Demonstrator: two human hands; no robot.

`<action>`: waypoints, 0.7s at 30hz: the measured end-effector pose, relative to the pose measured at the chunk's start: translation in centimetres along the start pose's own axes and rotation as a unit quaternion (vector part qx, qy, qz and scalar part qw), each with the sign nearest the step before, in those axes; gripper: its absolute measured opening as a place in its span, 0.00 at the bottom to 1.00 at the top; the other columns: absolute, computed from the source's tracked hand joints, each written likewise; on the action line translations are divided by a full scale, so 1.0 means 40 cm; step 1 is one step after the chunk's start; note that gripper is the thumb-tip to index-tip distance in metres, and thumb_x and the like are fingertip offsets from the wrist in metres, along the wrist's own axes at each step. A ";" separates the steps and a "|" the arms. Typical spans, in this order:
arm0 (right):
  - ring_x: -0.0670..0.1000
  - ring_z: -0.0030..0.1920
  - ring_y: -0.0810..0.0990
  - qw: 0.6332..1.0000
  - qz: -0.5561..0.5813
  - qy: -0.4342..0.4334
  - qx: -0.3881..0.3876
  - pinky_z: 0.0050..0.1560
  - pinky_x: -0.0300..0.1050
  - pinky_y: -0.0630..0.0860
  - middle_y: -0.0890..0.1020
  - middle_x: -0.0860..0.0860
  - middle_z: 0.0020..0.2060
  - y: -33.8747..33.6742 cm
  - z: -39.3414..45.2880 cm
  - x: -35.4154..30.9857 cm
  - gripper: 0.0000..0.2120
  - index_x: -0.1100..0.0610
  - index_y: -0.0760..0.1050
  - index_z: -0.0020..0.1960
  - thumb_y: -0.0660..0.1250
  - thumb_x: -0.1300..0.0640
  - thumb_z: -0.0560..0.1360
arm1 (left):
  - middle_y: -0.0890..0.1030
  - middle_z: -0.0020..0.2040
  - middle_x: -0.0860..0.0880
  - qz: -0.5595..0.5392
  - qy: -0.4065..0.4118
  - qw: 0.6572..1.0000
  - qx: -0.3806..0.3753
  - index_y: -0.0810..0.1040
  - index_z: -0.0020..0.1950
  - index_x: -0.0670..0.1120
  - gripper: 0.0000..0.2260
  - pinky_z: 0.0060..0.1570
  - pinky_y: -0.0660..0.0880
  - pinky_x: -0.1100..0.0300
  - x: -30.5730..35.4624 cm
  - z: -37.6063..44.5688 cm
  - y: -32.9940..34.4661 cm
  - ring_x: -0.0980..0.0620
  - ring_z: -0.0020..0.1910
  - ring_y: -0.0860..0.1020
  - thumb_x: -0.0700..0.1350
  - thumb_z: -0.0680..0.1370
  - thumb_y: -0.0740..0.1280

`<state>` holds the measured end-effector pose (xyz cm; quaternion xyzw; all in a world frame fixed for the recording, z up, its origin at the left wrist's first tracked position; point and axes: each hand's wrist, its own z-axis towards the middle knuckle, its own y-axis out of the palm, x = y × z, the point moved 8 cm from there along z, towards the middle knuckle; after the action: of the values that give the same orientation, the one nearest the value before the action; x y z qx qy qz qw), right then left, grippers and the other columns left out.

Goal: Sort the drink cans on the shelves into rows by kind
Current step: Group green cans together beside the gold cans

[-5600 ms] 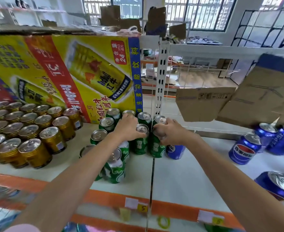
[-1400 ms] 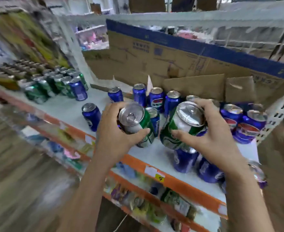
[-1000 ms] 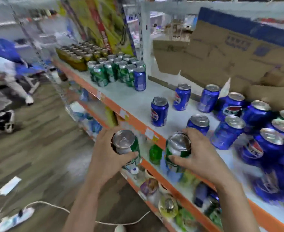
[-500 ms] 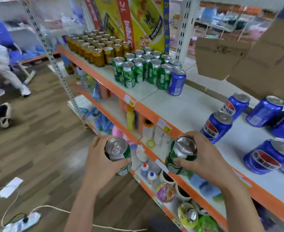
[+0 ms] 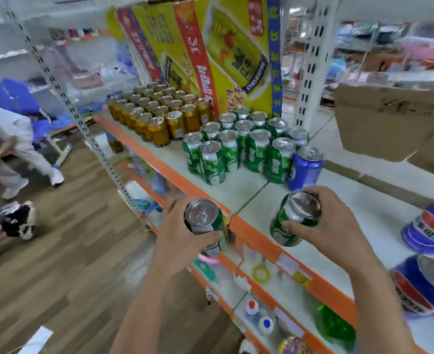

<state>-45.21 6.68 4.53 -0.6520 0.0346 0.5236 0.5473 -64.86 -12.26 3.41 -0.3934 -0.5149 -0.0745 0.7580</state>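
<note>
My left hand [image 5: 182, 241] grips a green can [image 5: 205, 221] in front of the orange shelf edge [image 5: 256, 241]. My right hand [image 5: 328, 226] holds a second green can [image 5: 292, 218] tilted over the shelf's front. Farther back on the white shelf [image 5: 241, 190] stands a cluster of green cans [image 5: 238, 149]. One blue can [image 5: 304, 167] stands at that cluster's right side. Rows of gold cans [image 5: 159, 116] fill the far left of the shelf. Blue cans [image 5: 430, 231] lie on their sides at the right.
A yellow and red carton [image 5: 210, 54] stands behind the gold and green cans. Brown cardboard [image 5: 389, 123] hangs over the shelf at the right. A white upright [image 5: 310, 72] divides the shelf. Another person [image 5: 14, 149] bends over on the wooden floor at left. Small goods fill the lower shelf [image 5: 274, 302].
The view has swung left from the blue cans toward the green ones. Both hands, each still holding a green can, have come up to the shelf edge near the green cluster.
</note>
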 end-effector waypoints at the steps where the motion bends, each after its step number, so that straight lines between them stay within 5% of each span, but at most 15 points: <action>1: 0.50 0.55 0.71 1.000 -0.011 0.001 0.004 0.51 0.42 0.67 0.72 0.47 0.54 0.003 0.025 0.007 0.30 0.52 0.68 0.62 0.77 0.53 0.64 | 0.73 0.52 0.54 -0.002 0.004 1.000 -0.005 0.73 0.53 0.59 0.29 0.52 0.76 0.46 0.007 0.038 0.006 0.49 0.54 0.76 0.60 0.54 0.75; 9: 0.47 0.55 0.67 0.997 -0.034 0.070 0.015 0.50 0.40 0.65 0.70 0.45 0.54 0.028 0.064 0.073 0.29 0.51 0.67 0.62 0.75 0.53 0.65 | 0.71 0.52 0.57 0.003 0.059 0.995 -0.081 0.71 0.51 0.61 0.26 0.51 0.75 0.51 0.058 0.230 0.129 0.52 0.53 0.74 0.55 0.56 0.76; 14: 0.43 0.55 0.66 0.994 -0.022 0.097 0.043 0.47 0.28 0.63 0.68 0.41 0.54 0.034 0.057 0.075 0.30 0.48 0.65 0.63 0.74 0.51 0.66 | 0.70 0.52 0.56 0.040 0.080 0.982 -0.164 0.72 0.55 0.54 0.26 0.49 0.69 0.57 0.054 0.321 0.224 0.52 0.54 0.71 0.48 0.61 0.79; 21: 0.45 0.56 0.68 0.990 -0.059 0.116 0.049 0.48 0.35 0.63 0.69 0.44 0.54 0.056 0.130 0.046 0.29 0.50 0.66 0.63 0.73 0.50 0.66 | 0.69 0.55 0.51 0.125 0.139 0.948 -0.257 0.70 0.61 0.51 0.28 0.48 0.65 0.59 0.082 0.404 0.278 0.51 0.56 0.69 0.50 0.65 0.77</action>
<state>-49.13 10.63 2.45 -0.6815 0.0850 0.4090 0.6009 -69.26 7.13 2.95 -0.6222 -0.3141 -0.1630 0.6983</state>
